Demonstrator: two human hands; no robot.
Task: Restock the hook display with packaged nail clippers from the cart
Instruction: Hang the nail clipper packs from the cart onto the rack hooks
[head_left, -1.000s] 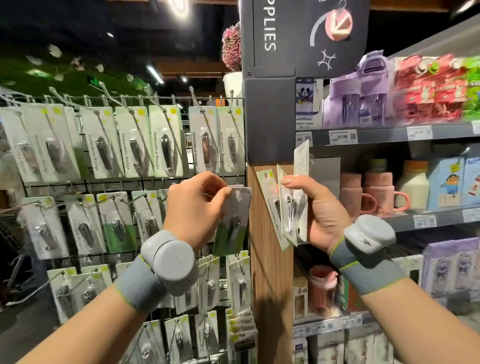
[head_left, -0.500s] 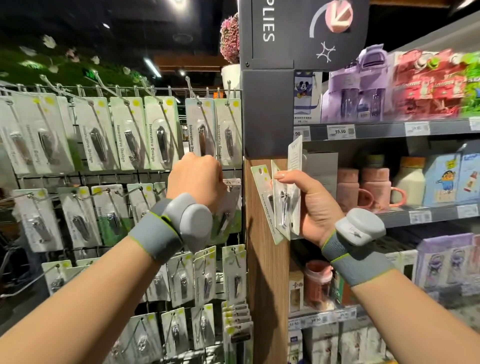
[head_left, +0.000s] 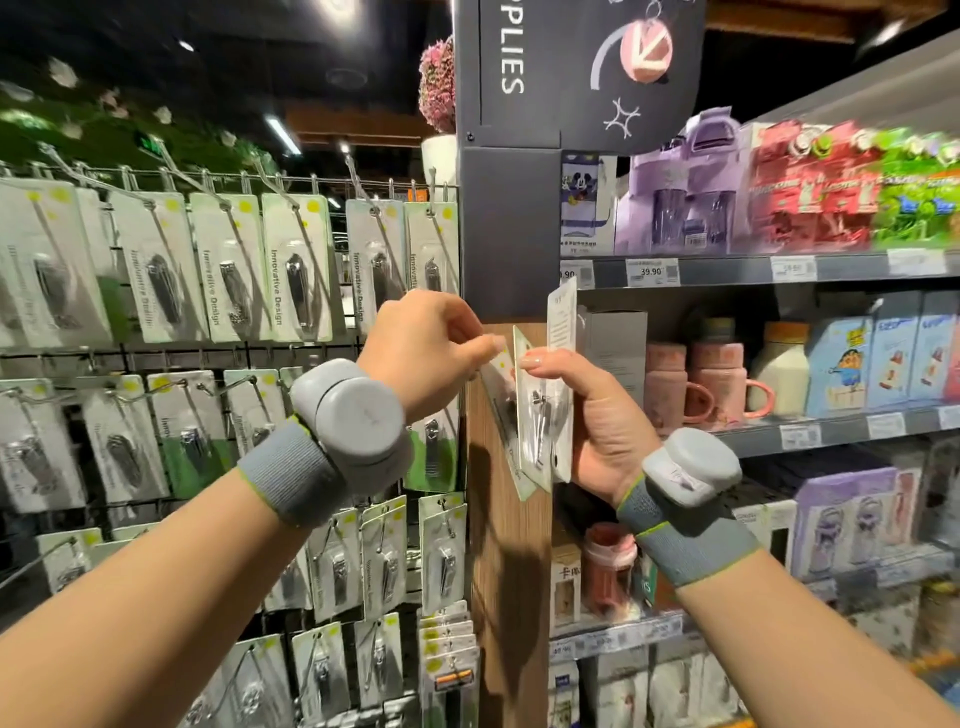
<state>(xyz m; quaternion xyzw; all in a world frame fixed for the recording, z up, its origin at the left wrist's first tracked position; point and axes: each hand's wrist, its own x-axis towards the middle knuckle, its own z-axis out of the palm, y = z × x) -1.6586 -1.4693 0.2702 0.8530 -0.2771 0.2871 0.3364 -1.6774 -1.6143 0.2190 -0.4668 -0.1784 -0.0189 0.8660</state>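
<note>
A small fan of packaged nail clippers (head_left: 540, 415) is gripped in the right hand (head_left: 597, 415), fingers and thumb curled round the cards, in front of the wooden post (head_left: 511, 597) at the right edge of the hook display (head_left: 218, 364). The top corner of the frontmost card is pinched between thumb and fingertips of the left hand (head_left: 428, 353), apparently to draw one pack from the fan. Most hooks across the display's rows are seen to carry packs already, so the restocking is judged well advanced; the few packs in hand remain to be hung, and whether more wait in the cart cannot be told, as no cart is in view. Mugs and boxed goods are stacked on the shelf (head_left: 753, 270) to the right.
</note>
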